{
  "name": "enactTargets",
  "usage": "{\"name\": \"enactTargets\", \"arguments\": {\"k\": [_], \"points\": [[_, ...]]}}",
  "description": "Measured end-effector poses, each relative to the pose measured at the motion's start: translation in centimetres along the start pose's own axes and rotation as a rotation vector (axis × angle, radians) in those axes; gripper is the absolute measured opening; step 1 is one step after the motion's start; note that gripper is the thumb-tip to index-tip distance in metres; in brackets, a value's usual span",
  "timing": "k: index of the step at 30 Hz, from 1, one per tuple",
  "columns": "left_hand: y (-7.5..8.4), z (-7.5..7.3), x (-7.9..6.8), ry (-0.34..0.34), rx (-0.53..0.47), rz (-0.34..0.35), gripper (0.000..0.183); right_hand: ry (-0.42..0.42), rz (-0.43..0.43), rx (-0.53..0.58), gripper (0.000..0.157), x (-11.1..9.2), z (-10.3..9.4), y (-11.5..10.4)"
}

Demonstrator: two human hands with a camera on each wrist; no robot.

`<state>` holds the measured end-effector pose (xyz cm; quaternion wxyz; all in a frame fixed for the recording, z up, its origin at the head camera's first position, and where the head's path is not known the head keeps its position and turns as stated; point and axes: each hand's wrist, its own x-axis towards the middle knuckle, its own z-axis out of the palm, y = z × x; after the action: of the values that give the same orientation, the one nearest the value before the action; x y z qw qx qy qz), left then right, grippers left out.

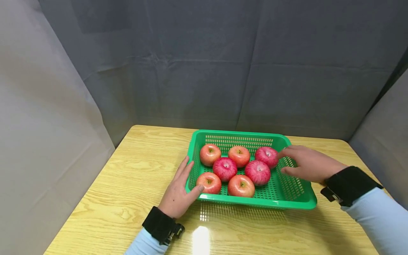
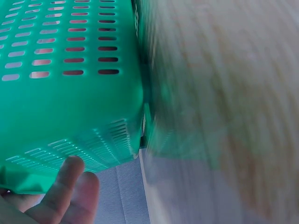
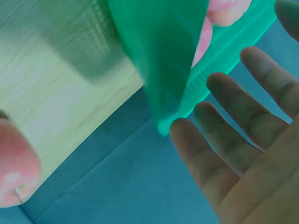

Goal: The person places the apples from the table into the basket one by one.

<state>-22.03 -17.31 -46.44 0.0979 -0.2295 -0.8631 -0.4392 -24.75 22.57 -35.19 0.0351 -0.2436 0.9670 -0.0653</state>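
A green plastic basket (image 1: 248, 202) with slotted walls stands on the table, holding several apples. Some are orange-red with stems up, like the apple (image 1: 241, 186) at the front; three are deep pink and streaked, such as the apple (image 1: 258, 173) in the middle. My left hand (image 1: 180, 189) lies along the basket's left side, fingers straight and thumb over the front left corner. The left wrist view has its fingertips (image 2: 72, 165) by the slotted wall. Over the right rim reaches my right hand (image 1: 306, 163), fingers stretched toward the rear right pink apple (image 1: 267, 157).
Wood-grain table (image 1: 105, 198) extends left and in front of the basket. A grey cloth (image 1: 191, 71) hangs behind it, and pale cloth (image 1: 47, 124) stands on the left. In the right wrist view, another apple (image 3: 16, 163) shows near the left frame edge, outside the basket.
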Motion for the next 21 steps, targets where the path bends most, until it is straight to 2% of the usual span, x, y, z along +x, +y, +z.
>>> {"name": "enactTargets", "arguments": {"k": [6, 14, 21], "points": [[0.0, 0.0, 0.0, -0.001, -0.005, -0.003, 0.074, 0.013, 0.056, 0.005, 0.042, -1.2, -0.4, 1.8], [0.0, 0.0, 0.0, 0.001, -0.007, -0.004, 0.074, 0.021, 0.134, 0.040, 0.047, -2.3, 0.5, 4.7], [0.0, 0.0, 0.0, 0.000, -0.009, -0.001, 0.074, 0.038, 0.155, 0.045, 0.047, -2.9, 1.0, 6.4]]}}
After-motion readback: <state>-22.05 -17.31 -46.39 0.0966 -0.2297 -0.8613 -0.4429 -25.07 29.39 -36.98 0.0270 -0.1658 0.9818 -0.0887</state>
